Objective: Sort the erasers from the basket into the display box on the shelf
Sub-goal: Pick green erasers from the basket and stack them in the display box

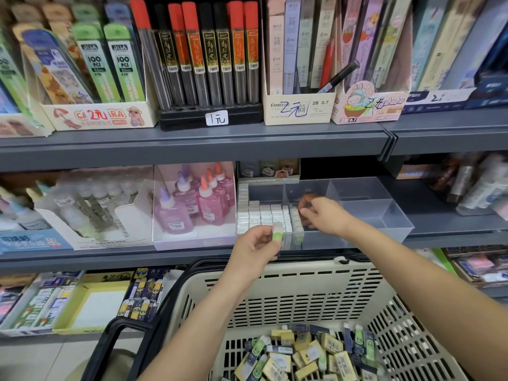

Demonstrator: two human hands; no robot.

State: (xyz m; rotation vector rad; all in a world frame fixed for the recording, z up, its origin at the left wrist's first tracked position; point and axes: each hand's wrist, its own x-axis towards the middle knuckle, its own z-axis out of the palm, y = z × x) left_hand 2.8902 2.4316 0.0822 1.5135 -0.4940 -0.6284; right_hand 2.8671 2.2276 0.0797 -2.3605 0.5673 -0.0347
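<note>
A clear plastic display box (pixel 384 215) with several compartments sits on the middle shelf. Its left compartment holds rows of upright erasers (pixel 264 213). My left hand (pixel 255 248) holds a green-and-white eraser (pixel 277 231) just in front of the box's front wall. My right hand (pixel 321 215) reaches into the box beside the rightmost eraser row, fingers curled at the erasers; whether it grips one is hidden. Below, a beige basket (pixel 302 287) holds several loose yellow, green and navy erasers (pixel 308 353).
A box of pink and purple glue bottles (pixel 198 202) stands left of the display box. Lead refill tubes and pencil packs (pixel 209 56) fill the upper shelf. The basket's black handle (pixel 115 334) sticks out lower left. More eraser boxes (pixel 143 295) lie on the bottom shelf.
</note>
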